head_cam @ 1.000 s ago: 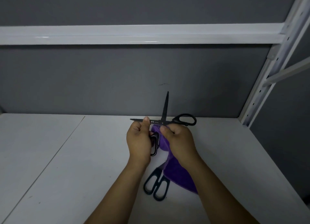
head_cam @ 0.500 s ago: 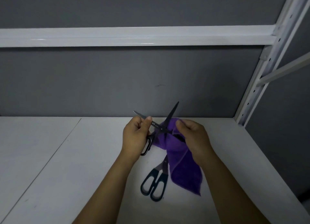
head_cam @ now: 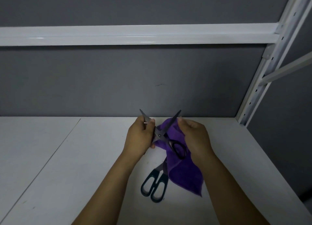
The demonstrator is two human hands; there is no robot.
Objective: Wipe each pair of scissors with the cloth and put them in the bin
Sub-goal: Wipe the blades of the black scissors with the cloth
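**A:** Where are the scissors?

**B:** One pair, the open scissors [head_cam: 161, 134], is held up above the white shelf [head_cam: 67, 165] between the two hands. Its blades are spread into an X with both tips pointing away from the person, towards the grey wall [head_cam: 118, 81].

**A:** And the hands — what is each doing?

**B:** The left hand [head_cam: 141, 137] has its fingers curled round the left blade just above the pivot, and that blade's tip sticks out past the knuckles. The right hand [head_cam: 194, 138] is closed on the purple cloth [head_cam: 184, 174], with the thumb up beside the right blade near its tip. The cloth lies bunched behind that blade.

**A:** Can you see the handles?

**B:** One black loop shows, lying in front of the cloth below the pivot. I can't make out the other — the left hand covers that side.

**A:** Where does the cloth end?

**B:** It hangs down from the right hand to a point near the shelf. Whether it touches the shelf, I cannot tell.

**A:** And the other pair?

**B:** The second scissors [head_cam: 160, 171] lie flat on the shelf under the hands, dark handles towards the person. Their blades run up under the cloth's left edge.
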